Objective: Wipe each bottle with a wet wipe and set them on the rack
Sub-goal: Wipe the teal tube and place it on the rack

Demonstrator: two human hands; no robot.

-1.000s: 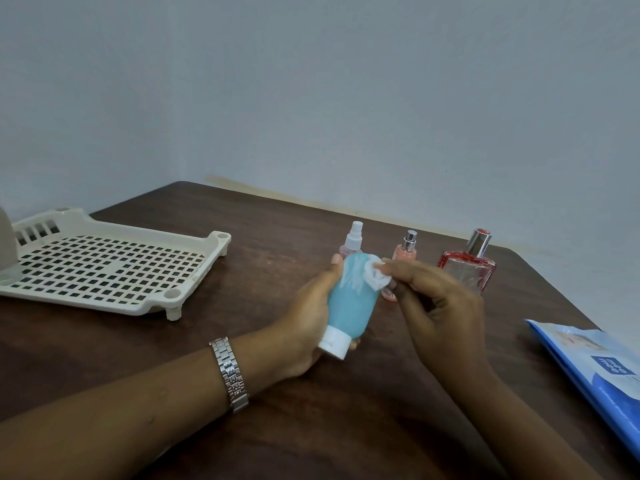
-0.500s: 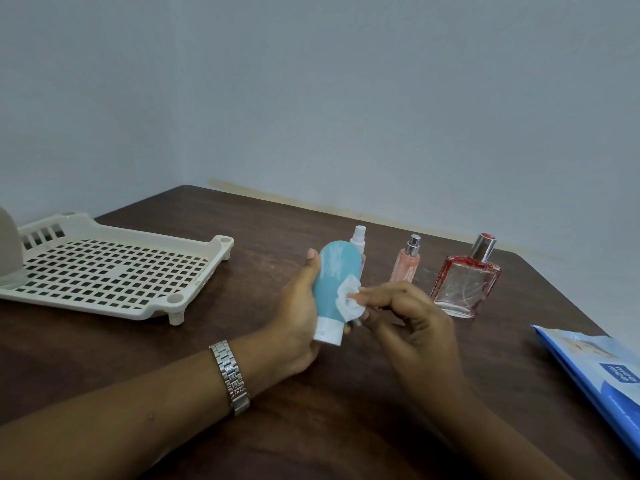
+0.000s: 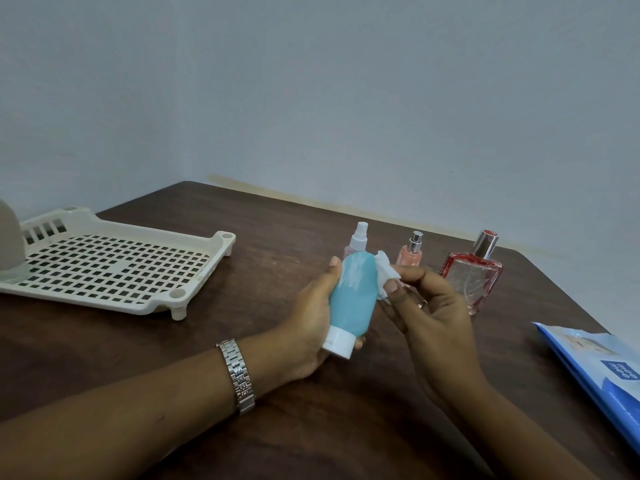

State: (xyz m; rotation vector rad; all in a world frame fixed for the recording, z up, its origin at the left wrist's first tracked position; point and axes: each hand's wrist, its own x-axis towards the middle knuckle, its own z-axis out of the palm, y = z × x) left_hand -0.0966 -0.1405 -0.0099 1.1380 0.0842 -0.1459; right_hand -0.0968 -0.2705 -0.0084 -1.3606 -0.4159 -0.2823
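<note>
Wiping step, I judge: the left hand (image 3: pixel 311 327) grips the teal bottle (image 3: pixel 349 296) cap-down above mid-bench, the right hand (image 3: pixel 433 317) pinches the wet wipe (image 3: pixel 384 275) against its upper right side; next it needs carrying left to the rack (image 3: pixel 104 268).

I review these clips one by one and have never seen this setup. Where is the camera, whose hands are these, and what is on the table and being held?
No machine here: a person works bare-handed, and every picture comes from one camera on their head, looking forward and down. The left hand grips a blue bottle, white cap toward the person; the right hand pinches a wet wipe against it. On the brown table stand a spray bottle, a peach bottle and a red glass bottle; a cream rack lies left, a blue wipes pack right.
</note>
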